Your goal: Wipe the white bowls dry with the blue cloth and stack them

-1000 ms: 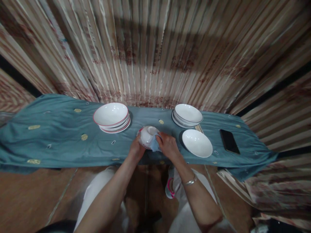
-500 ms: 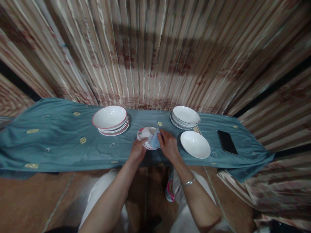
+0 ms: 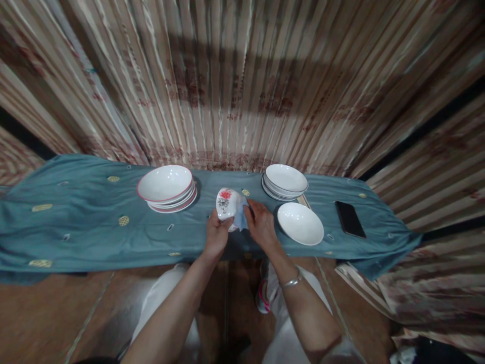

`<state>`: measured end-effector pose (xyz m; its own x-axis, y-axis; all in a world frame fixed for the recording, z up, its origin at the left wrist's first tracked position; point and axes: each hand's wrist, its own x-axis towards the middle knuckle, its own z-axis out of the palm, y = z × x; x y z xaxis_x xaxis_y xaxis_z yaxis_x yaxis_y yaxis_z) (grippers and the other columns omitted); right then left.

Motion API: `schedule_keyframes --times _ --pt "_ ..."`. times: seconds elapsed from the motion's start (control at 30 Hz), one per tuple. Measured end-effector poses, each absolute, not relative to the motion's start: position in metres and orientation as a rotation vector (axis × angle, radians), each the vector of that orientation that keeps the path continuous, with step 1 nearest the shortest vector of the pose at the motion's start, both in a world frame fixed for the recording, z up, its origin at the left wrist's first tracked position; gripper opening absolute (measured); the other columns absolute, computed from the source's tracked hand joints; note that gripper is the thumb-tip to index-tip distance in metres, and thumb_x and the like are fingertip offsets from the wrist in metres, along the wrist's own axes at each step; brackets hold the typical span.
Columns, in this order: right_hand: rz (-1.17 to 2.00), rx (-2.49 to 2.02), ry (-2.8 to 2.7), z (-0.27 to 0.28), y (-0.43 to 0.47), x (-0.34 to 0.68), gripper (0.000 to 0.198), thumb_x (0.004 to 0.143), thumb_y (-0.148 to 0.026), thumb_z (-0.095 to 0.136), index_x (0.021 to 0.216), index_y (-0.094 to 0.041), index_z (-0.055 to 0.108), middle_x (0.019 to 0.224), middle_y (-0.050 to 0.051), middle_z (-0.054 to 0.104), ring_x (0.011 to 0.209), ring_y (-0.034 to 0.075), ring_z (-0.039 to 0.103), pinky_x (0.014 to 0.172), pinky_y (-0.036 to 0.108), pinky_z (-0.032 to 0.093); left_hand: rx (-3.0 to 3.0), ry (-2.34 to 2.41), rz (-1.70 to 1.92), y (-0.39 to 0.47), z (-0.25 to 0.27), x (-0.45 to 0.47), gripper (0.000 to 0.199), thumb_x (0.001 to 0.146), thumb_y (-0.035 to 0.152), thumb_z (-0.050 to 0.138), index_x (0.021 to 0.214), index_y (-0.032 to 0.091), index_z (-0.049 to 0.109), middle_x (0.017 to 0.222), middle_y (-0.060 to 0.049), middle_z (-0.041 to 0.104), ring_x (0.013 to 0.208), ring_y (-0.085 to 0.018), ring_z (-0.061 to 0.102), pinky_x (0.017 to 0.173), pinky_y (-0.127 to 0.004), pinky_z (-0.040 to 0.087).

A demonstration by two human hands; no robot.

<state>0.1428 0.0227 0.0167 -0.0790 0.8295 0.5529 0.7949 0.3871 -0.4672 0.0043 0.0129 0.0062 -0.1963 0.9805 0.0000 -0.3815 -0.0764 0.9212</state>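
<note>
My left hand (image 3: 217, 232) grips a small white bowl (image 3: 224, 203) with a red flower and dark print on its outside. The bowl is tipped on its side above the front part of the table. In my right hand (image 3: 261, 222) is a light blue cloth (image 3: 240, 212), pressed against the bowl's right side. The cloth covers part of the bowl. To the right of my right hand lies a white shallow dish (image 3: 300, 223).
A stack of red-rimmed bowls and plates (image 3: 165, 183) stands left; a dark-rimmed stack (image 3: 286, 179) stands back right. A black phone (image 3: 350, 219) lies farther right on the green tablecloth (image 3: 87, 217). A pleated curtain (image 3: 227, 91) hangs behind the table.
The bowl has turned in my hands, so its flowered outer side now faces up and left. The cloth remains against it. The whole view has shifted slightly.
</note>
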Motion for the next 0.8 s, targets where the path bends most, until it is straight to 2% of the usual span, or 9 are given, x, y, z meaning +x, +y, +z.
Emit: schedule_keyframes --times 0.13,0.3,0.4,0.53,0.67,0.8 --pt "0.150 -1.427 -1.828 0.019 0.022 0.144 0.038 0.102 -0.034 0.041 0.119 -0.013 0.069 0.111 0.016 0.075 0.102 0.026 0.071 0.093 0.037 0.055 1.053 1.191 1.509 0.013 0.007 0.000 0.026 0.064 0.020 0.072 0.089 0.020 0.067 0.082 -0.002 0.070 0.076 -0.019 0.061 0.075 -0.030 0.049" --pt "0.352 -1.473 -1.722 0.023 0.023 0.143 0.037 0.098 -0.024 0.043 0.126 -0.015 0.065 0.122 0.013 0.073 0.109 0.023 0.070 0.098 0.034 0.053 1.105 1.218 1.420 0.007 0.012 -0.005 0.024 0.065 0.011 0.072 0.086 0.022 0.069 0.087 -0.006 0.070 0.100 -0.029 0.063 0.098 -0.036 0.045" --pt "0.449 -1.543 -1.684 0.029 0.024 0.143 0.036 0.097 -0.020 0.041 0.122 -0.019 0.068 0.118 0.008 0.076 0.105 0.021 0.071 0.096 0.032 0.052 1.221 1.176 1.379 0.006 0.010 -0.007 0.028 0.065 0.010 0.071 0.089 0.024 0.072 0.095 -0.008 0.071 0.109 -0.033 0.061 0.109 -0.041 0.040" --pt "0.504 -1.688 -1.678 0.038 0.024 0.146 0.039 0.103 -0.030 0.036 0.108 -0.019 0.073 0.101 0.010 0.078 0.094 0.023 0.072 0.086 0.031 0.052 1.451 1.206 1.309 0.007 -0.003 -0.008 0.027 0.069 0.013 0.066 0.092 0.024 0.072 0.099 -0.010 0.071 0.108 -0.033 0.060 0.112 -0.046 0.038" --pt "0.497 -1.748 -1.725 0.041 0.023 0.150 0.038 0.104 -0.041 0.042 0.107 -0.020 0.074 0.102 0.011 0.078 0.098 0.025 0.073 0.083 0.031 0.051 1.666 1.210 1.225 0.009 -0.014 -0.009 0.022 0.074 0.014 0.059 0.090 0.023 0.072 0.092 -0.010 0.070 0.100 -0.031 0.061 0.109 -0.047 0.041" --pt "0.515 -1.801 -1.760 0.039 0.022 0.154 0.037 0.102 -0.043 0.046 0.105 -0.020 0.075 0.102 0.011 0.079 0.098 0.025 0.073 0.082 0.030 0.049 1.835 1.193 1.167 0.008 -0.021 -0.010 0.030 0.077 0.012 0.053 0.096 0.024 0.073 0.091 -0.010 0.069 0.100 -0.030 0.062 0.113 -0.048 0.038"
